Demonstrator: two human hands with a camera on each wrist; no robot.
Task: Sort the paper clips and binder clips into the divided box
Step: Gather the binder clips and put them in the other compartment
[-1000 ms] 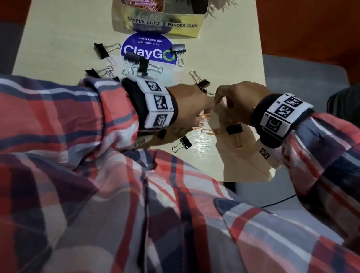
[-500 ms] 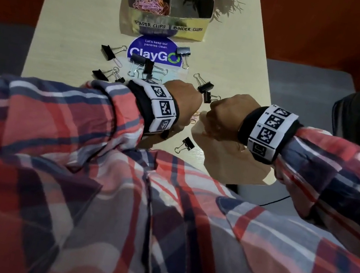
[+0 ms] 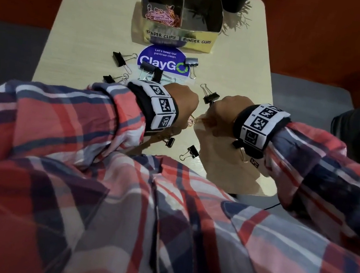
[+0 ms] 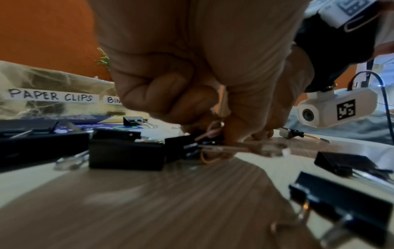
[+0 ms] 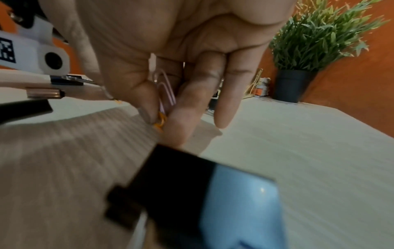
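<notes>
Both hands sat low over the near part of the tabletop (image 3: pixel 86 23), knuckles up: right hand (image 5: pixel 181 55) pinched a pink paper clip (image 5: pixel 165 89) and an orange one (image 5: pixel 160 122) betw. thumb and fingers, while left hand (image 3: pixel 180 102) was curled, its fingertips on paper clips (image 4: pixel 210 133) beside the right, though a firm grip could not be confirmed. Divided box (image 3: pixel 179 37) stood at the far edge w/ pink and orange clips (image 3: pixel 163 14) in its "PAPER CLIPS" compartment. Black binder clips (image 3: pixel 119 58) lay scattered on the tabletop betw. box and hands, some near the ClayGo sticker (image 3: pixel 163 61).
</notes>
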